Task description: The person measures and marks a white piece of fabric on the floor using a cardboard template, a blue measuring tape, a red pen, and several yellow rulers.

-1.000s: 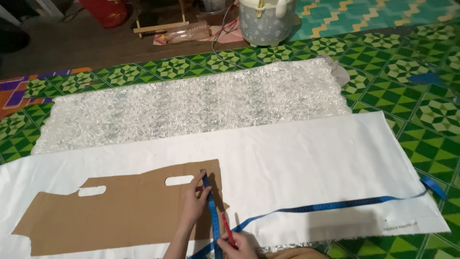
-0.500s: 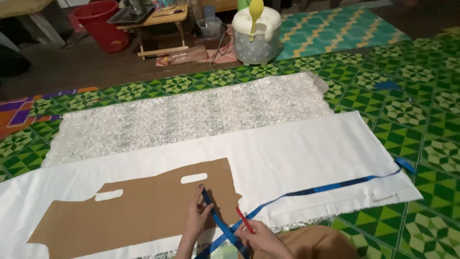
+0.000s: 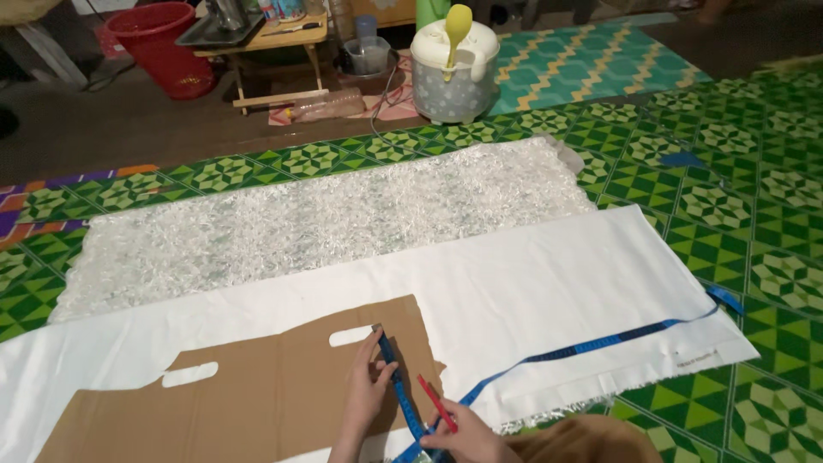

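low in the frame, left hand (image 3: 367,393) pins the blue tape measure (image 3: 396,386) flat on the brown cardboard (image 3: 257,394), right hand (image 3: 459,437) grips the tape and a red pencil (image 3: 436,402); tape looks light, limp, likely slippery, best pinched near its end.

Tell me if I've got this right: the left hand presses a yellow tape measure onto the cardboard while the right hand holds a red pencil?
Not quite. The head view shows the tape measure is blue, not yellow. The left hand does press it onto the cardboard, and the right hand holds a red pencil.
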